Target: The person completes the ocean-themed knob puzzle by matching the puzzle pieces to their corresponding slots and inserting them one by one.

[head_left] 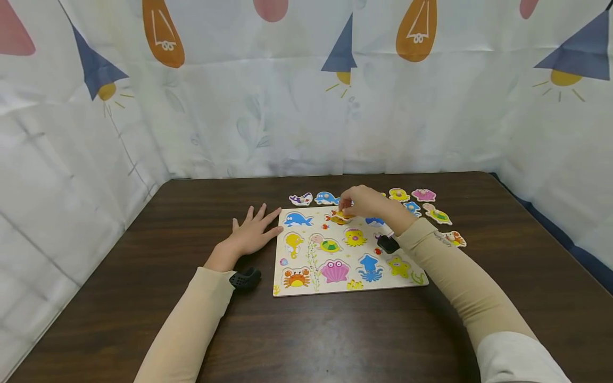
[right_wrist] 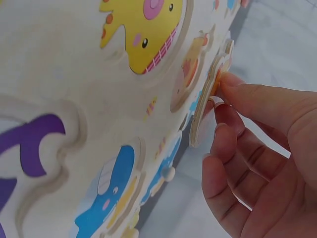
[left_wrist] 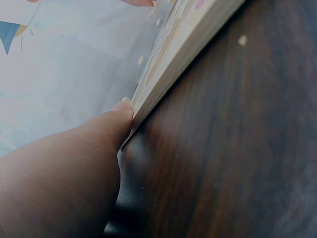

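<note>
Two hands, left hand (head_left: 253, 232) spread flat beside puzzle board (head_left: 306, 276), right hand (head_left: 365, 202) pinching fish piece (head_left: 341, 215)

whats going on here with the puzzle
A person sits at a dark wooden table with a sea-animal peg puzzle board. The right hand pinches an orange fish piece over the board's top row. The left hand lies flat, touching the board's left edge. More pieces lie beyond it.

Dark wooden table (head_left: 143, 276); patterned curtain (head_left: 239, 106)
</note>
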A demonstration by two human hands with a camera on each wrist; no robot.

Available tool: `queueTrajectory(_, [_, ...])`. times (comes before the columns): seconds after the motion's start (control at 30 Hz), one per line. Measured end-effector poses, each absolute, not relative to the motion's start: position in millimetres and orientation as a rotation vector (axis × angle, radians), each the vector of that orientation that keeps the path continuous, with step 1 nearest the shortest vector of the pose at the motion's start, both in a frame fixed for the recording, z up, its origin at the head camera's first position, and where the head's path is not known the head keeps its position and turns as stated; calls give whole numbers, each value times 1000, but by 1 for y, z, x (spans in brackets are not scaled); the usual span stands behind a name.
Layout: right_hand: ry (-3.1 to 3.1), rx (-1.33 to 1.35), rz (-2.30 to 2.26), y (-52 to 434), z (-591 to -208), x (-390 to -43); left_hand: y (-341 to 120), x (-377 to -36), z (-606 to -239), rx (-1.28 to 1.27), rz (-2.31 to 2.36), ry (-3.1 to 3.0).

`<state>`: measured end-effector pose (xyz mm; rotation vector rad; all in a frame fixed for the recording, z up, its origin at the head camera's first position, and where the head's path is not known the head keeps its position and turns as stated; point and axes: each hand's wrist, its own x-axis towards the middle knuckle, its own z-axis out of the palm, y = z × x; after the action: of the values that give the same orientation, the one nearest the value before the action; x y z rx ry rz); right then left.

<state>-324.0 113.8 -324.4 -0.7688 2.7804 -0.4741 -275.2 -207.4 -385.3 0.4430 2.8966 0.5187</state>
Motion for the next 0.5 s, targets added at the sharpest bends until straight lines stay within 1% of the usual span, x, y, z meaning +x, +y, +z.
queueTrajectory(0.23, [2772, -814, -469, 108, -334, -330, -206, -275, -385, 441, 519, 2897])
queueTrajectory(0.5, [2767, -786, -467, 104, -337, -332, -208, -275, -387, 444, 522, 2896])
